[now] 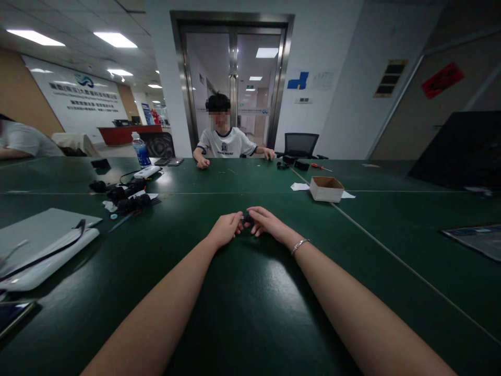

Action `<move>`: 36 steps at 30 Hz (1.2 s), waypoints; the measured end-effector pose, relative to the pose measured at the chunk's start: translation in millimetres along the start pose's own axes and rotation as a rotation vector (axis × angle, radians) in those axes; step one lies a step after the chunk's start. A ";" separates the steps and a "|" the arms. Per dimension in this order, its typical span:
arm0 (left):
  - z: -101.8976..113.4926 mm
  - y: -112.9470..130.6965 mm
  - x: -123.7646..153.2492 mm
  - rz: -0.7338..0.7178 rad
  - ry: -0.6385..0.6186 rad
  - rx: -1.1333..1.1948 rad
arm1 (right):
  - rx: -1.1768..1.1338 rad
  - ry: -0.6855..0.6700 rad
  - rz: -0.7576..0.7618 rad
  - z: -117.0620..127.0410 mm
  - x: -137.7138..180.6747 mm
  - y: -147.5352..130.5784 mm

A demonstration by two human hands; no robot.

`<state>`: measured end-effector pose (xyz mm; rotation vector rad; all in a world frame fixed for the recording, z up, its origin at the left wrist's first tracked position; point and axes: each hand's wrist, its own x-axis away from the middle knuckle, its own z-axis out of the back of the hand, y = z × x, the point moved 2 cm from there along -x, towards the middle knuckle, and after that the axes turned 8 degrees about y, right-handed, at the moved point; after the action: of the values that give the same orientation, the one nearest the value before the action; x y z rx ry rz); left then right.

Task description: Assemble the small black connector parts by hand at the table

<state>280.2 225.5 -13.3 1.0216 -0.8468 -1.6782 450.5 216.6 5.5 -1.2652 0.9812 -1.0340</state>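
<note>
Silver bracelet [300,244] at right hand [270,223]

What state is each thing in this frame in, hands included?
small black part, pinched between both hands
left hand, closed on the part
right hand, closed on the part
cardboard box, open, upright
water bottle, upright, capped
red screwdriver, lying flat
glass double door, shut

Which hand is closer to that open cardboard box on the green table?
Right. The right hand rests left of the cardboard box, nearer the wearer; the left hand lies farther left.
</note>
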 end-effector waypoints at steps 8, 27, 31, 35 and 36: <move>0.2 -1.3 -0.6 0.011 -0.009 0.036 | -0.035 -0.015 0.031 0.8 2.9 -3.1; 0.5 1.6 0.1 0.013 -0.028 -0.010 | 0.000 -0.041 0.094 0.4 -5.2 7.6; 1.9 2.1 -0.5 0.014 -0.029 -0.023 | 0.004 -0.029 0.102 1.4 -4.9 7.4; 1.9 1.0 -1.3 0.027 -0.040 0.001 | 0.008 -0.027 0.089 1.7 -5.7 8.2; 1.8 1.1 -1.2 0.032 -0.044 0.020 | 0.009 -0.028 0.085 1.9 -6.2 8.6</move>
<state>279.2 226.4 -11.3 0.9827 -0.9066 -1.6731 451.3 223.3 -2.9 -1.2169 0.9990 -0.9519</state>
